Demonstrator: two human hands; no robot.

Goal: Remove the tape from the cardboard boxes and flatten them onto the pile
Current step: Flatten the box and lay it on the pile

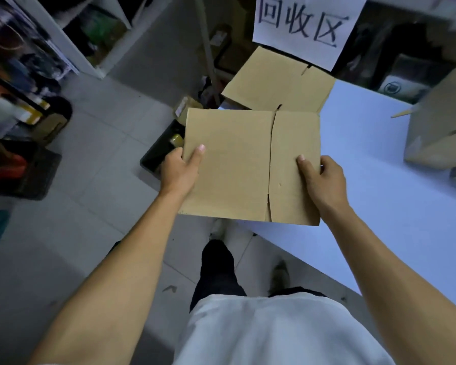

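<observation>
I hold a flattened brown cardboard box (237, 167) level in front of me, over the left corner of the white table (379, 167). My left hand (179, 169) grips its left edge with the thumb on top. My right hand (324, 180) grips its right edge the same way. Beyond it, another flattened cardboard box (277, 83) lies at the table's far corner under a white paper sign (303, 25) with large characters. No tape shows on the held box's upper face.
An assembled cardboard box (440, 127) stands on the table at the right. A black bin (161, 151) sits on the tiled floor under the held box's left edge. Cluttered shelves (27, 56) fill the left side. My legs and shoes are below.
</observation>
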